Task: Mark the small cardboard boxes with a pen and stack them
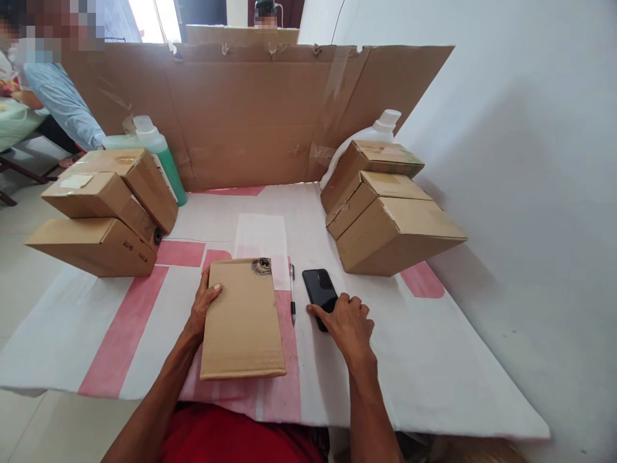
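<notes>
On the bench (424,360), which is lying under a white cloth with pink stripes, a flat brown cardboard box (242,318) is resting directly before the person, its long side running away from them. Their left hand (202,307) is lying against the box's left edge, thumb on the top face and fingers curling down the side, touching rather than clamping it. Their right hand (348,323) is resting palm down, fingers loosely apart, with the fingertips sitting on the near end of a black smartphone (319,292) that is lying face up just right of the box. Between box and phone a slim pen (292,292) is lying parallel to both. Well apart on the left, three brown cardboard cartons (103,209) are leaning in a stack, with a green-filled plastic bottle (161,157) standing behind them. On the right another three brown cartons (385,206) are leaning together before a white plastic jug (380,128). Behind everything a tall flattened cardboard screen (250,109) is standing upright.
</notes>
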`<state>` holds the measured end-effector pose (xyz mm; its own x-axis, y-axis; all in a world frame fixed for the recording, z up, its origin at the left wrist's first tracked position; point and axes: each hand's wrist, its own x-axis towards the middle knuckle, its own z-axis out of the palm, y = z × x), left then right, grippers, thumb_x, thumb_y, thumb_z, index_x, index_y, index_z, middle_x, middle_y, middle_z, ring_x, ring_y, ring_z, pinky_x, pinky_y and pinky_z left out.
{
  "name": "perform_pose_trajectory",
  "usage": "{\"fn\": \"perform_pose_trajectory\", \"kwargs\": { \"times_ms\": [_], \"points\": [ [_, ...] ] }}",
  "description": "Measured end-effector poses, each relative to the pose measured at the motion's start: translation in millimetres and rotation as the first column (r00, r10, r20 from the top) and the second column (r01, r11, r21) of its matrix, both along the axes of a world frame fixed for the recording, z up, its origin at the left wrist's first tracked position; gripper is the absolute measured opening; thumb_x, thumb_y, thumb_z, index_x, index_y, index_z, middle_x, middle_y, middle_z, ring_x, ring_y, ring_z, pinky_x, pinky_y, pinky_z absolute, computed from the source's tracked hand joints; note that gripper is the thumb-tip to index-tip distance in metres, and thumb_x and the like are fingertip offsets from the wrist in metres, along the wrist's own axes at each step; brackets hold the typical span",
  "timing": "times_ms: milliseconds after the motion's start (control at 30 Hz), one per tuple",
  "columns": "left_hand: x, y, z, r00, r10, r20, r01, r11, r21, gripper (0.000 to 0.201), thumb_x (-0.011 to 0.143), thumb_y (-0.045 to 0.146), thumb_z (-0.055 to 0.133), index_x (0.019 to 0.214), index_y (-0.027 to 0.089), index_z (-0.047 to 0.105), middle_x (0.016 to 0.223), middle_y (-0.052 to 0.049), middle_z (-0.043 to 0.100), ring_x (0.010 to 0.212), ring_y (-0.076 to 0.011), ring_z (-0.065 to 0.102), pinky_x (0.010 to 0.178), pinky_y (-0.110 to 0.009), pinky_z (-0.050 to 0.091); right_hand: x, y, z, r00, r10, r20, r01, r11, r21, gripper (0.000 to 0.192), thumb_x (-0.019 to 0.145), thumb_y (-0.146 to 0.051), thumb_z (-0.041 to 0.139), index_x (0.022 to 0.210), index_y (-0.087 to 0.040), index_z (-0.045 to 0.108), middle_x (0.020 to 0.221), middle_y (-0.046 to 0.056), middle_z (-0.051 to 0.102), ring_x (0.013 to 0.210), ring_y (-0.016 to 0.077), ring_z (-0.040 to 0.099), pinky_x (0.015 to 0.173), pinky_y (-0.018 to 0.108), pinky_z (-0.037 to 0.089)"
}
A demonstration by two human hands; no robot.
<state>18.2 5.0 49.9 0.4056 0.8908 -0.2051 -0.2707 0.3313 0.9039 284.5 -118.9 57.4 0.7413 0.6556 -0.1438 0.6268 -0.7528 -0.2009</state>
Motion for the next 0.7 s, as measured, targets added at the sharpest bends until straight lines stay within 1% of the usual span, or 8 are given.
{"fn": "perform_pose_trajectory", "kwargs": {
  "times_ms": [67, 200, 367, 467, 533, 600, 667, 700],
  "points": [
    [0.0, 0.2, -1.0, 1.000, 0.000, 0.014, 0.000, 1.000, 0.006, 0.063, 0.087, 0.040, 0.068, 0.146, 0.032, 0.048, 0.128, -0.006, 0.067, 0.107, -0.0281, 0.068, 0.083, -0.035, 0.059, 4.4, -2.4, -5.2, 0.999, -0.007, -0.034, 0.006, 0.999, -0.037, 0.060, 0.082, -0.056, 0.076, 0.112, -0.006, 0.061, 0.115, 0.029, 0.063, 0.115, 0.0467, 0.059, 0.079, 0.047, 0.050],
    [-0.6, 0.5, -2.5, 1.000, -0.009, 0.021, 0.009, 1.000, 0.000, 0.066, 0.086, 0.041, 0.069, 0.147, 0.031, 0.047, 0.130, -0.007, 0.066, 0.102, -0.0273, 0.069, 0.080, -0.035, 0.059, 1.8, -1.5, -11.5, 0.993, -0.060, -0.101, 0.064, 0.997, 0.045, 0.071, 0.072, -0.058, 0.083, 0.113, -0.005, 0.058, 0.112, 0.029, 0.065, 0.105, 0.0426, 0.065, 0.075, 0.041, 0.049],
    [0.0, -0.4, -0.2, 1.000, -0.001, 0.013, 0.000, 1.000, 0.009, 0.065, 0.084, 0.042, 0.070, 0.145, 0.029, 0.049, 0.131, -0.007, 0.066, 0.105, -0.0275, 0.068, 0.082, -0.034, 0.058, -3.2, -11.5, -17.2, 0.933, 0.028, -0.359, 0.064, 0.968, 0.242, 0.034, 0.077, -0.050, 0.071, 0.089, -0.019, 0.064, 0.089, 0.012, 0.071, 0.086, 0.0321, 0.067, 0.071, 0.037, 0.046],
    [0.9, -0.9, 2.7, 1.000, 0.005, 0.014, -0.005, 1.000, -0.002, 0.066, 0.084, 0.043, 0.071, 0.145, 0.029, 0.049, 0.130, -0.007, 0.066, 0.104, -0.0275, 0.068, 0.084, -0.036, 0.058, -2.5, -24.4, -21.7, 0.869, 0.034, -0.493, 0.160, 0.925, 0.345, 0.036, 0.076, -0.050, 0.069, 0.095, -0.019, 0.069, 0.086, 0.007, 0.074, 0.085, 0.0291, 0.069, 0.074, 0.037, 0.051],
    [1.1, -0.7, 3.3, 1.000, 0.000, 0.015, 0.000, 1.000, -0.018, 0.068, 0.083, 0.044, 0.072, 0.145, 0.029, 0.048, 0.129, -0.008, 0.067, 0.101, -0.0270, 0.070, 0.083, -0.036, 0.058, -2.7, -32.9, -20.9, 0.738, 0.022, -0.674, 0.348, 0.844, 0.408, 0.047, 0.071, -0.050, 0.075, 0.104, -0.017, 0.072, 0.093, 0.008, 0.077, 0.092, 0.0307, 0.071, 0.079, 0.040, 0.054],
    [0.4, -0.5, 1.7, 1.000, 0.002, 0.016, -0.001, 1.000, -0.019, 0.067, 0.083, 0.043, 0.072, 0.145, 0.030, 0.049, 0.127, -0.007, 0.068, 0.098, -0.0263, 0.070, 0.082, -0.036, 0.058, -5.4, -39.8, -13.6, 0.497, 0.105, -0.861, 0.546, 0.734, 0.404, 0.059, 0.067, -0.048, 0.083, 0.115, -0.017, 0.070, 0.105, 0.010, 0.078, 0.097, 0.0325, 0.073, 0.082, 0.043, 0.057],
    [-1.1, -0.6, -1.8, 1.000, 0.007, 0.020, -0.006, 1.000, -0.028, 0.064, 0.084, 0.041, 0.072, 0.143, 0.030, 0.050, 0.125, -0.007, 0.070, 0.095, -0.0263, 0.071, 0.080, -0.036, 0.059, -11.4, -43.3, 0.8, 0.263, 0.247, -0.933, 0.658, 0.661, 0.360, 0.063, 0.069, -0.044, 0.087, 0.122, -0.017, 0.066, 0.118, 0.013, 0.076, 0.100, 0.0328, 0.074, 0.083, 0.046, 0.060],
    [-1.8, -0.9, -3.6, 1.000, 0.008, 0.020, -0.007, 0.999, -0.044, 0.063, 0.084, 0.041, 0.072, 0.142, 0.029, 0.051, 0.123, -0.007, 0.071, 0.095, -0.0268, 0.072, 0.080, -0.036, 0.059, -15.4, -43.2, 10.0, 0.182, 0.313, -0.932, 0.689, 0.636, 0.348, 0.062, 0.072, -0.042, 0.087, 0.123, -0.016, 0.066, 0.122, 0.014, 0.075, 0.102, 0.0322, 0.074, 0.084, 0.045, 0.060]
  ]
}}
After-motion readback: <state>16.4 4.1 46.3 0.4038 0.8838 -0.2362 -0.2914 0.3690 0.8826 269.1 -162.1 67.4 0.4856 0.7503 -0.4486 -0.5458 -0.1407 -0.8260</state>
